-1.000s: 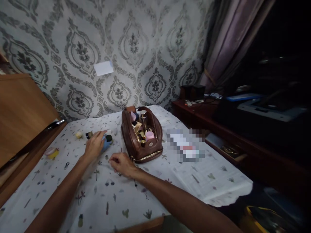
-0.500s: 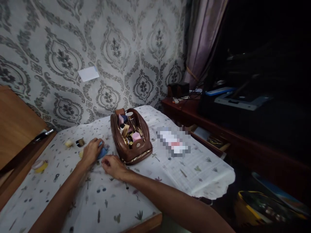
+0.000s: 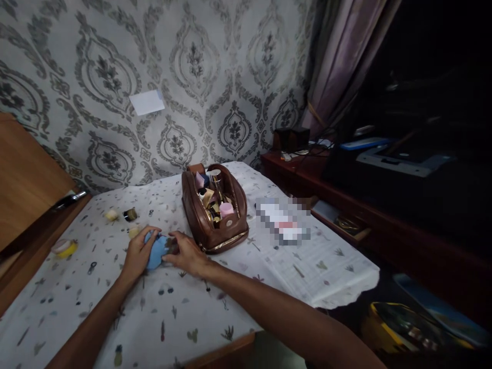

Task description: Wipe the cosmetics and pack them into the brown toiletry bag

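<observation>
My left hand [image 3: 137, 253] grips a small blue bottle [image 3: 156, 252] just above the flower-print tablecloth [image 3: 200, 307]. My right hand [image 3: 185, 253] meets it from the right, fingertips pinched on the bottle's dark cap end. Both hands sit left of an open brown leather toiletry bag [image 3: 215, 207] that stands upright and is packed with several small cosmetics, among them a pink-capped item [image 3: 226, 208].
Small items lie on the cloth at the left: a pale round piece [image 3: 111, 215], a dark little jar [image 3: 130, 214] and a yellow-and-pink object [image 3: 65, 248]. A blurred flat pack [image 3: 283, 221] lies right of the bag. A dark wooden sideboard [image 3: 346, 205] stands beyond the table's right edge.
My left hand picked the blue bottle off the cloth and drew it toward me. My right hand moved left onto its cap end.
</observation>
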Available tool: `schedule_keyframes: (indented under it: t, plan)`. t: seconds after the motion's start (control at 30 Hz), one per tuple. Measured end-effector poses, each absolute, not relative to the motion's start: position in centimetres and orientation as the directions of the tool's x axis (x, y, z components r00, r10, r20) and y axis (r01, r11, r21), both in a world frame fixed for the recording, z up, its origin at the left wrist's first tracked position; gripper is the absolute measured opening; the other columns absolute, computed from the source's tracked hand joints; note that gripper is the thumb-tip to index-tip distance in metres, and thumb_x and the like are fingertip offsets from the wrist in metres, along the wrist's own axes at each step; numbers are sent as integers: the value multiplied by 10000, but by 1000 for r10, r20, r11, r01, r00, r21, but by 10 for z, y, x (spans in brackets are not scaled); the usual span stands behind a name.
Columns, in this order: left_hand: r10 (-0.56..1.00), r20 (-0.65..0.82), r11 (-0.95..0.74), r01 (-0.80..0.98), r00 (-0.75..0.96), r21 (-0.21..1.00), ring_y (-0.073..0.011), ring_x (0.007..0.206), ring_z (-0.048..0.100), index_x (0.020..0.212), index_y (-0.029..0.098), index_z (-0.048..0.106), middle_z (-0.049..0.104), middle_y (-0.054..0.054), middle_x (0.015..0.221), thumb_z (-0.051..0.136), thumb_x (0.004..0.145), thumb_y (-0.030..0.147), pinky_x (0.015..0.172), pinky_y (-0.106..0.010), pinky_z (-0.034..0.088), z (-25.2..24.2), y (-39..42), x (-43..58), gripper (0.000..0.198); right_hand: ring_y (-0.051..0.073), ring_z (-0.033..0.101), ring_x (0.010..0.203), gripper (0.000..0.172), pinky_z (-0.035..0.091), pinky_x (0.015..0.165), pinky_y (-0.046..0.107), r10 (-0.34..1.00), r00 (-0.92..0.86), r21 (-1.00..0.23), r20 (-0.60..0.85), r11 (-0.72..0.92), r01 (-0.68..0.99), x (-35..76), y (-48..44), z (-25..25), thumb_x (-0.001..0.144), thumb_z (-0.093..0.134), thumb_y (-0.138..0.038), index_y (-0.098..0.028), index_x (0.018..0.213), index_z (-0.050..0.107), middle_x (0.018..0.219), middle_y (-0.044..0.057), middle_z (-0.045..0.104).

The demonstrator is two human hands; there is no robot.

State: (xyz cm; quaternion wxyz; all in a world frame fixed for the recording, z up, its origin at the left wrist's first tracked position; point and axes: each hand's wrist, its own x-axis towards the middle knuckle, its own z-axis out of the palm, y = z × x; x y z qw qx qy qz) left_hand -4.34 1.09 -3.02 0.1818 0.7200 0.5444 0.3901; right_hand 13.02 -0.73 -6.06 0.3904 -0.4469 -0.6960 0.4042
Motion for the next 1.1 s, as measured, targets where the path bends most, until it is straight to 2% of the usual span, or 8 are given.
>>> schedule_keyframes:
  t: [0.1, 0.23, 0.43, 0.53, 0.6, 0.7, 0.8, 1.1]
  plan:
    - [924, 377, -323, 641, 57, 696, -221, 824, 627, 837, 220, 649, 689, -16, 793, 515, 850, 558, 753, -297, 493, -32, 14, -50, 364, 161, 613, 815, 617, 498, 800, 295, 914, -344, -878, 213, 334, 344, 130, -8, -62, 719, 815, -220, -177, 1283, 568, 1084, 56, 634]
    - [924, 379, -323, 628, 48, 708, -210, 818, 608, 838, 208, 635, 664, -12, 791, 526, 859, 526, 769, -294, 476, -33, 13, -51, 336, 140, 587, 782, 439, 481, 764, 273, 895, -388, -866, 222, 364, 342, 131, -10, -60, 742, 787, -177, -188, 1145, 610, 1036, 34, 632]
    - [939, 343, -280, 574, -2, 770, -192, 755, 573, 790, 203, 576, 583, -3, 733, 478, 901, 575, 775, -308, 475, -39, 16, -54, 401, 118, 567, 693, 458, 452, 682, 250, 897, -420, -911, 134, 279, 303, 131, -12, -56, 723, 797, -192, -209, 1121, 570, 872, -35, 614]
    - [967, 248, -249, 450, 61, 858, -201, 882, 610, 1104, 205, 577, 630, -29, 921, 466, 923, 601, 822, -321, 498, -36, 13, -60, 449, 109, 557, 659, 432, 436, 649, 242, 901, -416, -923, 126, 260, 285, 130, -11, -57, 722, 789, -213, -204, 1096, 572, 838, -44, 606]
    - [964, 145, -221, 369, 221, 903, -207, 1023, 612, 1336, 248, 458, 615, -58, 1150, 542, 905, 582, 869, -322, 502, -29, 9, -65, 552, 102, 555, 644, 412, 427, 625, 234, 908, -399, -933, 126, 245, 263, 130, -10, -59, 723, 771, -215, -203, 1087, 578, 850, -40, 616]
    - [869, -15, -209, 393, 495, 895, -223, 1142, 578, 1425, 307, 379, 548, -58, 1301, 744, 800, 474, 925, -314, 487, -15, 4, -72, 743, 96, 557, 639, 419, 420, 606, 229, 925, -359, -941, 127, 226, 250, 129, -7, -62, 714, 730, -177, -189, 1109, 590, 907, -16, 642]
    - [777, -129, -193, 428, 616, 883, -231, 1104, 587, 1358, 280, 464, 588, -44, 1208, 778, 772, 426, 881, -297, 495, -7, 2, -74, 681, 92, 557, 637, 416, 425, 600, 230, 929, -342, -945, 140, 228, 235, 130, -4, -65, 703, 708, -162, -174, 1108, 613, 957, 10, 660]
    - [848, -130, -88, 378, 513, 921, -156, 771, 569, 1191, 216, 580, 613, -7, 914, 699, 821, 496, 627, -228, 434, -14, 1, -67, 479, 102, 567, 649, 387, 439, 590, 222, 921, -366, -967, 135, 202, 152, 130, -4, -68, 697, 708, -177, -166, 1076, 630, 901, -1, 657]
